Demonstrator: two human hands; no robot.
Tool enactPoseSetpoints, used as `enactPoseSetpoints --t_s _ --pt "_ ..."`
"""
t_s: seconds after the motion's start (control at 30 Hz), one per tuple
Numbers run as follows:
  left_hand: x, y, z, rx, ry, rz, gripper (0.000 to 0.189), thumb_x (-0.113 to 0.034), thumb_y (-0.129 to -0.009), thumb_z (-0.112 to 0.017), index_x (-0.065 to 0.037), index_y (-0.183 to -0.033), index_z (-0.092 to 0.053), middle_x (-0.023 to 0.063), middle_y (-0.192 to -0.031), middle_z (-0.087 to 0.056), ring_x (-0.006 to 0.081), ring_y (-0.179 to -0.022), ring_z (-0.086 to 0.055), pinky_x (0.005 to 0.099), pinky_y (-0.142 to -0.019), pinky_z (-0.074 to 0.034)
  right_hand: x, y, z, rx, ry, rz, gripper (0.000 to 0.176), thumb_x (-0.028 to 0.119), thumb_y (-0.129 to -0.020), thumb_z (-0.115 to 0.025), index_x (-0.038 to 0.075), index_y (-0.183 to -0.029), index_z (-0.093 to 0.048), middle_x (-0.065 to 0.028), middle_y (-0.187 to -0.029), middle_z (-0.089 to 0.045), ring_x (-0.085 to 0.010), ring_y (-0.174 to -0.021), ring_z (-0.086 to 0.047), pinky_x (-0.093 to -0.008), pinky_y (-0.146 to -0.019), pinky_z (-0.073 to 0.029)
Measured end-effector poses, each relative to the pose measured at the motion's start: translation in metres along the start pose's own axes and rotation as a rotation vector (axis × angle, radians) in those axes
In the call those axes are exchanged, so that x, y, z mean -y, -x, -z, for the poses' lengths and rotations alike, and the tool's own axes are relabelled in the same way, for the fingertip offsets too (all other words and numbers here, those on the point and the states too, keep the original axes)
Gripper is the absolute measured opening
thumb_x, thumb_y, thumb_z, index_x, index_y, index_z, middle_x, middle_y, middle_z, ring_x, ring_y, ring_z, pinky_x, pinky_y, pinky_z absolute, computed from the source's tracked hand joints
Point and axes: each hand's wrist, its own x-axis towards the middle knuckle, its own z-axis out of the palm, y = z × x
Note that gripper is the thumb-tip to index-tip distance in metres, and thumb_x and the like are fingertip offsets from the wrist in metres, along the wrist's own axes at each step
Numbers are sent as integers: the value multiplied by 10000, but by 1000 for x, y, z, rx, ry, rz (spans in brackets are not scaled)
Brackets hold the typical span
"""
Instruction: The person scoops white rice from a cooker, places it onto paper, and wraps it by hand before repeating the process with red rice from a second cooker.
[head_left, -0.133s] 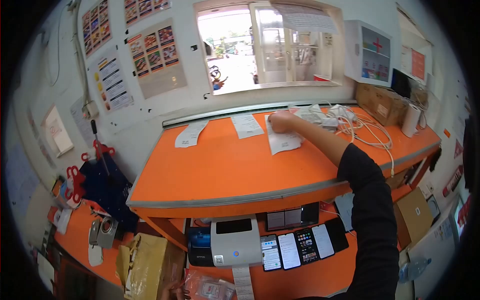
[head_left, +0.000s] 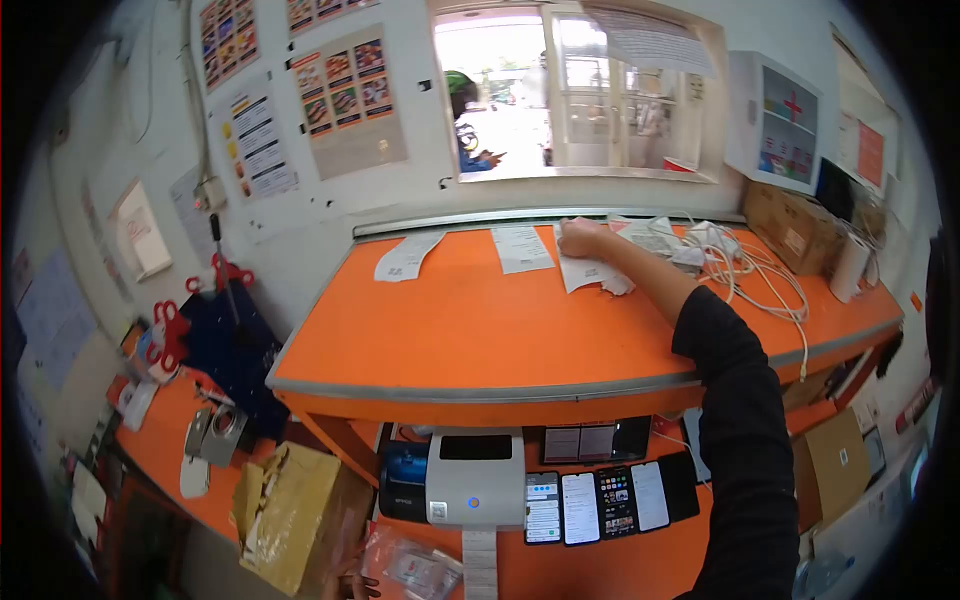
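Near left: left hand (head_left: 352,586) beside plastic bag (head_left: 415,570), cannot tell if open or closed | middle: printer (head_left: 476,485), left of phones (head_left: 581,508) | far, on orange counter (head_left: 480,330): right hand (head_left: 580,238) curled upon receipt (head_left: 588,273), cannot tell if gripping; two other receipts (head_left: 522,250) to left

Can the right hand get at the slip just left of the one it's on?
Likely yes: the right hand is near that neighbouring slip, which lies uncovered on the orange counter, nothing visibly blocking it. It would probably have to leave its present slip first.
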Motion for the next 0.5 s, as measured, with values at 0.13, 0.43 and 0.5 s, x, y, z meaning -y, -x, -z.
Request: enactPoseSetpoints --t_s 0.13,0.43,0.5 --pt "-30 66 -10 -103 -55 85 232 -157 -897 -511 -25 -1078 -574 79 -752 -612 125 -614 -568 242 -553 -443 9 0 -3 -101 23 30 292 158 -730 -521 41 -965 -649 -148 -1028 -622 -280 -952 -605 -376 -772 -492" --pt "-96 176 -27 -94 -16 293 213 -157 -893 -523 -45 -1058 -600 68 -703 -604 115 -607 -565 242 -565 -453 0 68 27 54 -94 29 556 475 -859 -361 111 -1270 -452 -160 -1345 -370 -346 -1234 -360 -567 -959 -296" --pt "-100 183 -27 -190 19 275 209 -152 -893 -522 -47 -1055 -600 69 -703 -602 115 -612 -567 240 -570 -454 -16 41 18 27 -153 -13 543 471 -865 -358 114 -1258 -466 -138 -1338 -387 -320 -1231 -373 -558 -962 -293"
